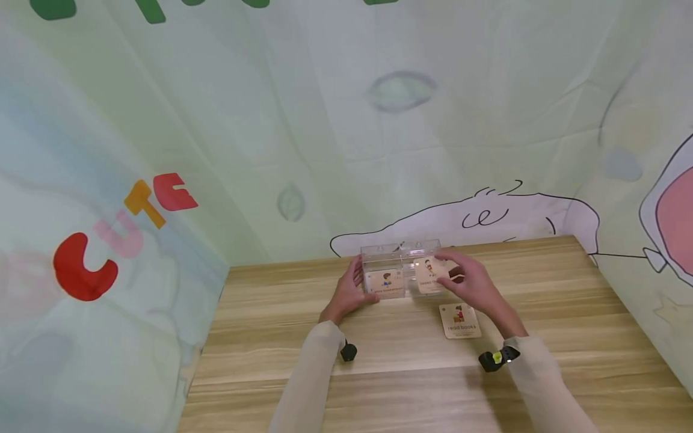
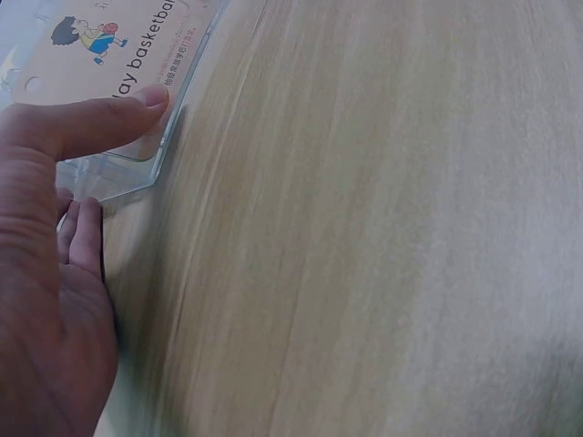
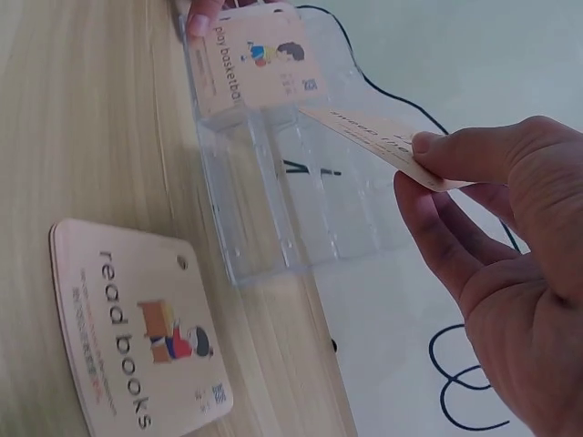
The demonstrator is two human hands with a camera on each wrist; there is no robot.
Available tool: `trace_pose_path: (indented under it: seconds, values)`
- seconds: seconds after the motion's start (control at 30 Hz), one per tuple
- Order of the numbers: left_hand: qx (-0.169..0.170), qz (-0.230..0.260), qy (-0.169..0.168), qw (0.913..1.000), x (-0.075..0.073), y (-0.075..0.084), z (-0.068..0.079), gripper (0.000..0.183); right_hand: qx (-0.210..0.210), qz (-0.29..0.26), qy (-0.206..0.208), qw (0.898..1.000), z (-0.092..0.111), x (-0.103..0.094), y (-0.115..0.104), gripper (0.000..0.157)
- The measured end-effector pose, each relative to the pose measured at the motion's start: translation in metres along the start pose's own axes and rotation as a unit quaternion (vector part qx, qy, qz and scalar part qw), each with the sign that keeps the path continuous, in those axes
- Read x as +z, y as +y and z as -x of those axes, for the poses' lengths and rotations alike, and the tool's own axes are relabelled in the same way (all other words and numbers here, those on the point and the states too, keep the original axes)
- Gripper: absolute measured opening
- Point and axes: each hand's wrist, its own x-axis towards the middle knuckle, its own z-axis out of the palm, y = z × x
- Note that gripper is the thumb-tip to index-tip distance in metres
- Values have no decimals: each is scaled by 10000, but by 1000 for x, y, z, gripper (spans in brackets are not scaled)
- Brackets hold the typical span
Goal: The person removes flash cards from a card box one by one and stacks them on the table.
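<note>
A clear plastic box [image 3: 301,196] with two side-by-side compartments stands near the table's back edge. Its left compartment holds a "play basketball" card [image 1: 385,284], facing forward. My left hand [image 1: 348,293] grips the box's left end, thumb across the front by that card, fingers round the side. With thumb and fingers, my right hand [image 1: 470,282] pinches a picture card [image 3: 373,146] by its edge, tilted in front of the right compartment. Through the right wrist view that compartment shows no card inside. A stack of cards [image 3: 137,328], "read books" on top, lies on the table below my right hand.
The wood-grain table [image 1: 400,385] ends at a printed cloth backdrop [image 1: 325,120] close behind the box. Another printed wall with the letters "CUTE" rises on the left. Black wrist devices [image 1: 492,361] sit at both cuffs.
</note>
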Motion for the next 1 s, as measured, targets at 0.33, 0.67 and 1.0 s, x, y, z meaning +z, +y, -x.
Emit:
trace_pose_path:
  seconds: [0.33,0.67,1.0]
  values:
    - [-87,-56,0,9999,2,-2,-1,115,465,100,-196,9987,22,-11,10,54]
    - [-114,-70,-11,9999,1,1,-1,114,561,-49,-95,9984,48,-17,26,54]
    - [-107,-86,-17,9999,1,1,-1,115,914,-59,-237,9955,69,-15,38,53]
